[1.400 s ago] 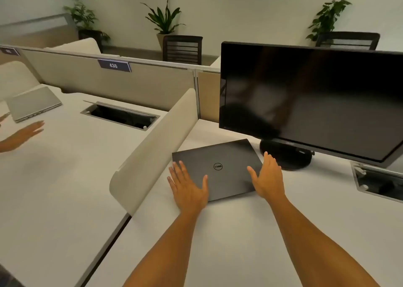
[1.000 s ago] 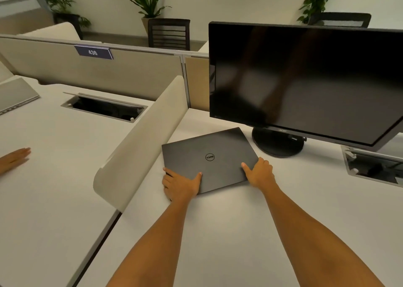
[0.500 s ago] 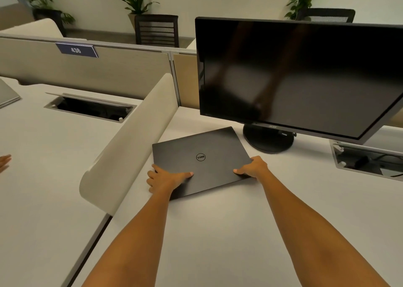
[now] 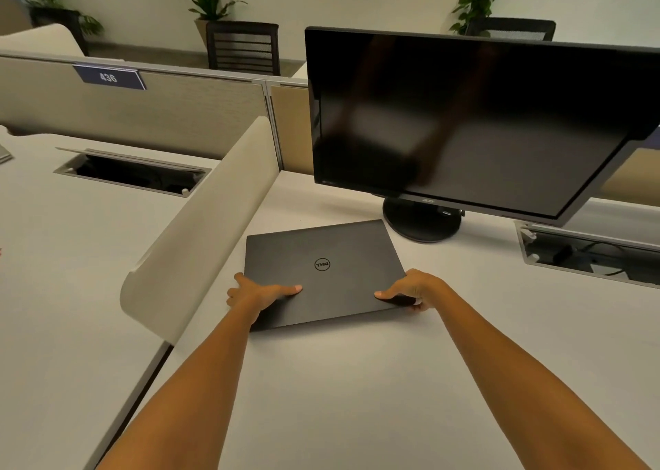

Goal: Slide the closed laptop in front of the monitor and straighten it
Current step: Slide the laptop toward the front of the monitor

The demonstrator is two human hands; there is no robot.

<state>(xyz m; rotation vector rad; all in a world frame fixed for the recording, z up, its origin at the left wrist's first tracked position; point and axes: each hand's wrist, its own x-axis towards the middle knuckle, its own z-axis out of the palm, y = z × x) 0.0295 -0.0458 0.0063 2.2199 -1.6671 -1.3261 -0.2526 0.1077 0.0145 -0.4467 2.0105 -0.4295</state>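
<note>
A closed dark grey laptop [image 4: 321, 255] with a round logo lies flat on the white desk [image 4: 339, 380], left of the monitor's round base [image 4: 421, 221] and slightly skewed. The black monitor [image 4: 464, 123] stands behind and to the right of it, screen dark. My left hand [image 4: 259, 294] grips the laptop's near left corner, thumb on the lid. My right hand [image 4: 410, 289] grips the near right corner, thumb on top and fingers under the edge.
A curved beige divider [image 4: 200, 234] rises just left of the laptop. Open cable trays are sunk in the desk at right [image 4: 589, 255] and on the neighbouring desk at left [image 4: 132, 173]. A partition with a 436 sign [image 4: 109, 77] runs behind.
My hands went from flat beside the laptop to gripping its near corners. The laptop has turned a little, its near edge closer to level, and sits nearer the monitor base.
</note>
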